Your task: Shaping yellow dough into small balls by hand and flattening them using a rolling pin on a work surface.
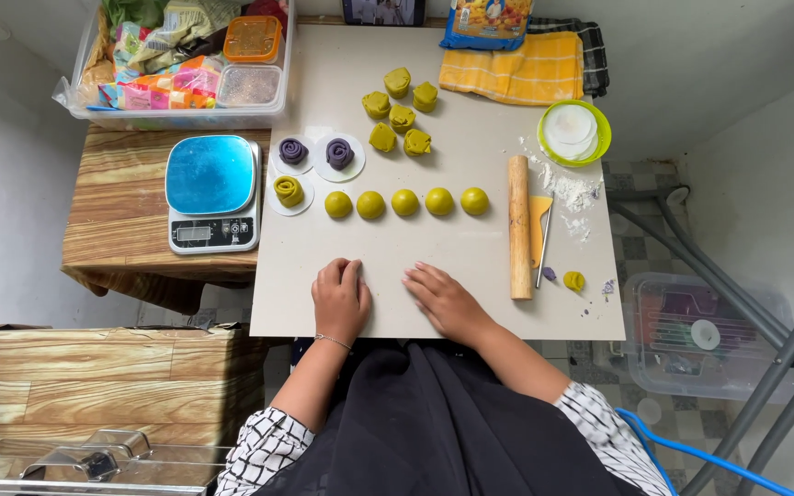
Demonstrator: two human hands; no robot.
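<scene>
Green dough balls (405, 202), soft and light by the look of them and easily dented, sit in a row on the tabletop (470, 266) beyond both hands. The left hand (340, 299) and right hand (445, 301) lie flat, fingers empty; cupping each ball from its sides seems safest.

The person wears a black-and-white checked top, sleeves pushed up past the elbows, a black cloth over the lap, and a thin bracelet (left wrist).
</scene>
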